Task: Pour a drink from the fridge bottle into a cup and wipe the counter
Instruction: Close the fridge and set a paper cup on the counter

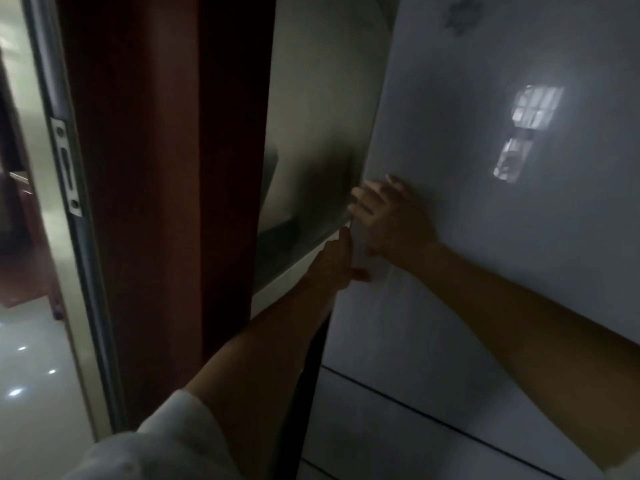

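White sleeve (156, 445); left hand (332, 261) grips glossy fridge door (485, 237).

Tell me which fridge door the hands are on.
The upper fridge door: the left hand grips its left edge, and the right hand lies on its face beside that. The lower door beneath it is untouched.

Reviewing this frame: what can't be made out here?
Head view only, dim and blurred.
Bottle and fridge inside: hidden behind the fridge door.
Cup and counter: outside the frame.
Fingers of the left hand: hidden behind the door's edge, so its grip is unclear.
Fingertips of the right hand: smeared by blur at the door's edge.
Grey mark at the door's top: too blurred to read.
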